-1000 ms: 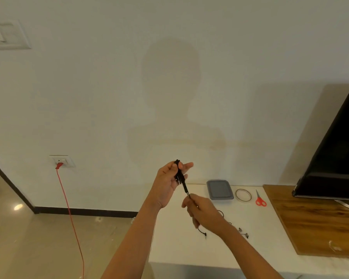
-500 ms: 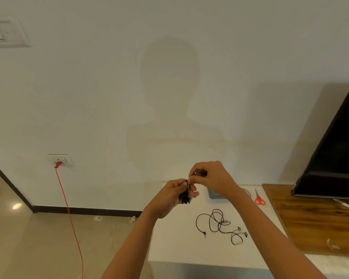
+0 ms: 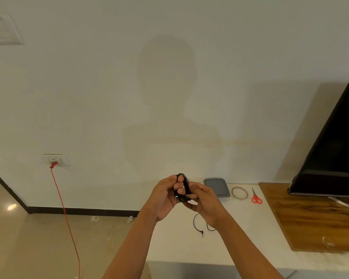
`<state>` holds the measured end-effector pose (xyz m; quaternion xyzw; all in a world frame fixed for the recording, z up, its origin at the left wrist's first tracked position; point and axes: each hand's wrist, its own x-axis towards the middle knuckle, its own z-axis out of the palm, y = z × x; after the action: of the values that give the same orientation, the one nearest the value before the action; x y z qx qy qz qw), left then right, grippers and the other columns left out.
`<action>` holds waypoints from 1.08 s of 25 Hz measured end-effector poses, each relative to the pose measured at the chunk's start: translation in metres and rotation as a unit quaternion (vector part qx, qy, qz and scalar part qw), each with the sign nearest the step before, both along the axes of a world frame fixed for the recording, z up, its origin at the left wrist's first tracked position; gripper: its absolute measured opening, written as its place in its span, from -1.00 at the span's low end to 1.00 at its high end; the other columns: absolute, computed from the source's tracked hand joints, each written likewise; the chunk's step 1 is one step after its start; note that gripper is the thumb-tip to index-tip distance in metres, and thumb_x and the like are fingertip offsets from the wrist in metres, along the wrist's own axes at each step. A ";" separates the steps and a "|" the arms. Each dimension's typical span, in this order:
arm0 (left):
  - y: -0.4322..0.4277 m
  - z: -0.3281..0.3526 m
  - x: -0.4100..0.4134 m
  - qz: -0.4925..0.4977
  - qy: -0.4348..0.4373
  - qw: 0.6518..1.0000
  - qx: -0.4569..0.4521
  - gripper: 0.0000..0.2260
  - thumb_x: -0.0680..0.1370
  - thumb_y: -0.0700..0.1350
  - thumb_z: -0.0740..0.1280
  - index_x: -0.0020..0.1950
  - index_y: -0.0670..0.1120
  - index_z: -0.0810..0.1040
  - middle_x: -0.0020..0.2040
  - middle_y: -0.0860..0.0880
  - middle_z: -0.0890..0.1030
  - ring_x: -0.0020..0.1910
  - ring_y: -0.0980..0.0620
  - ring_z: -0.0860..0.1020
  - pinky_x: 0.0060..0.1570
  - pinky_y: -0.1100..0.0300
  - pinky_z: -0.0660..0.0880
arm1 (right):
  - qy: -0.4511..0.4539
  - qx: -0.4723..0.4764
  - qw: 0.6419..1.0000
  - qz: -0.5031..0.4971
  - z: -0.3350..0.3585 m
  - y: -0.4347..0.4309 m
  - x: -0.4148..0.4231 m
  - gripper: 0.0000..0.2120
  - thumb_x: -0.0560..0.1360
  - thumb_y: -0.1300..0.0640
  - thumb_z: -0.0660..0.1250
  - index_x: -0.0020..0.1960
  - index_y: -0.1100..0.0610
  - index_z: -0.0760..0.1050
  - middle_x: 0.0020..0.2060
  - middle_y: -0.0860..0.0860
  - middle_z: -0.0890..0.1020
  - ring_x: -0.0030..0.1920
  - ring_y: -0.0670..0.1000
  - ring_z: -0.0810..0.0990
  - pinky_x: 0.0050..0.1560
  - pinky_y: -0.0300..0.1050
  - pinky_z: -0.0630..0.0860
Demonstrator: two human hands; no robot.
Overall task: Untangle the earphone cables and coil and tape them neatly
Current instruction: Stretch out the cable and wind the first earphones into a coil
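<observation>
A black coiled earphone cable [image 3: 184,185] is wound into a small loop, held up above the white table [image 3: 175,242]. My left hand [image 3: 165,196] has its fingers through the coil and grips it. My right hand [image 3: 205,202] closes on the coil's lower right side. A second black earphone cable [image 3: 197,224] lies loose on the table below my hands, its plug end showing; my right wrist hides most of it.
At the table's back stand a grey tray [image 3: 217,187], a tape roll [image 3: 239,192] and red scissors [image 3: 255,197]. A wooden board [image 3: 314,216] carries a black TV [image 3: 334,150] at right. A red cord [image 3: 66,218] hangs from a wall socket.
My right hand came down from above the coil and now closes on its lower right side. Both hands rose slightly, and my right wrist now covers most of the loose cable on the table.
</observation>
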<state>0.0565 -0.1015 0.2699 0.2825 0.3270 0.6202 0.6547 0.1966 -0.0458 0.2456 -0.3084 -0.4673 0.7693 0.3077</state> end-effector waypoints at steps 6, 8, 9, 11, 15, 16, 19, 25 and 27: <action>0.005 0.007 0.004 0.061 0.082 0.995 -0.017 -0.74 0.60 -0.19 0.07 -0.26 -0.10 0.41 -0.44 0.04 0.21 -0.48 0.10 0.19 -0.36 0.21 0.39 | -0.029 -0.009 0.999 -0.039 0.004 -0.011 -0.004 -0.74 0.56 0.05 0.26 -0.04 0.19 0.65 -0.15 0.10 0.68 -0.02 0.02 0.63 0.08 -0.07 0.58; 0.006 0.007 0.009 0.089 0.085 0.992 -0.012 -0.71 0.59 -0.19 0.06 -0.32 -0.08 0.38 -0.44 0.03 0.16 -0.48 0.09 0.15 -0.38 0.21 0.33 | -0.044 0.026 0.998 -0.048 0.005 -0.013 -0.006 -0.73 0.56 0.05 0.26 -0.03 0.21 0.63 -0.16 0.07 0.67 -0.02 0.01 0.63 0.04 -0.13 0.59; 0.006 0.005 0.011 0.105 0.076 0.992 -0.008 -0.70 0.59 -0.17 0.05 -0.33 -0.08 0.36 -0.45 0.03 0.15 -0.48 0.09 0.15 -0.37 0.20 0.32 | -0.058 0.042 0.996 -0.052 0.005 -0.013 -0.008 -0.73 0.56 0.04 0.26 -0.04 0.22 0.62 -0.16 0.07 0.67 -0.01 0.01 0.64 0.04 -0.14 0.59; 0.005 -0.002 0.016 0.136 0.048 0.989 -0.007 -0.68 0.60 -0.10 0.04 -0.36 -0.08 0.31 -0.46 0.04 0.16 -0.48 0.08 0.18 -0.35 0.19 0.32 | -0.099 0.081 0.989 -0.069 0.001 -0.014 -0.013 -0.74 0.58 0.05 0.24 -0.09 0.19 0.61 -0.17 0.05 0.67 -0.02 0.02 0.66 0.06 -0.11 0.59; 0.005 -0.025 0.024 0.183 0.074 0.980 -0.032 -0.60 0.66 -0.01 0.06 -0.37 -0.08 0.27 -0.46 -0.01 0.25 -0.37 0.03 0.35 -0.09 0.14 0.43 | -0.208 0.246 0.928 -0.187 -0.006 -0.014 -0.016 -0.80 0.57 0.18 0.22 -0.15 0.12 0.57 -0.31 -0.05 0.62 -0.26 -0.16 0.57 -0.15 -0.31 0.50; 0.004 -0.030 0.026 0.186 0.073 0.979 -0.038 -0.60 0.66 -0.02 0.07 -0.37 -0.08 0.29 -0.45 -0.02 0.27 -0.31 0.01 0.38 0.01 0.12 0.41 | -0.225 0.280 0.911 -0.205 -0.005 -0.013 -0.016 -0.81 0.58 0.19 0.21 -0.15 0.12 0.55 -0.33 -0.05 0.59 -0.32 -0.16 0.51 -0.25 -0.36 0.43; 0.001 -0.041 0.033 0.169 -0.010 0.984 -0.046 -0.63 0.65 -0.04 0.08 -0.32 -0.11 0.37 -0.40 -0.04 0.41 -0.23 -0.02 0.39 0.14 0.05 0.32 | -0.261 0.383 0.865 -0.190 -0.003 -0.009 -0.015 -0.79 0.61 0.23 0.11 -0.17 0.12 0.42 -0.35 -0.07 0.49 -0.35 -0.12 0.40 -0.35 -0.35 0.33; -0.001 -0.031 0.007 0.008 0.040 0.996 -0.084 -0.40 0.62 0.18 0.02 0.08 -0.31 0.59 0.02 -0.25 0.64 0.11 -0.12 0.57 0.32 0.06 0.39 | -0.347 0.469 0.812 0.016 0.012 0.011 0.001 -0.87 0.58 0.32 0.06 -0.04 0.23 0.38 -0.19 0.00 0.46 -0.33 -0.19 0.46 -0.33 -0.42 0.38; 0.010 -0.024 -0.003 -0.035 0.219 0.970 -0.097 -0.41 0.62 0.22 -0.02 0.05 -0.22 0.59 -0.01 -0.17 0.67 0.07 -0.04 0.61 0.30 0.09 0.42 | -0.396 0.515 0.756 0.081 0.009 0.016 0.002 -0.90 0.58 0.28 0.07 -0.06 0.15 0.31 -0.16 0.03 0.45 -0.26 -0.10 0.43 -0.30 -0.34 0.33</action>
<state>0.0530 -0.0915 0.2456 0.3582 0.5108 0.4855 0.6125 0.1981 -0.0300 0.2542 -0.3411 -0.8963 0.2441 0.1440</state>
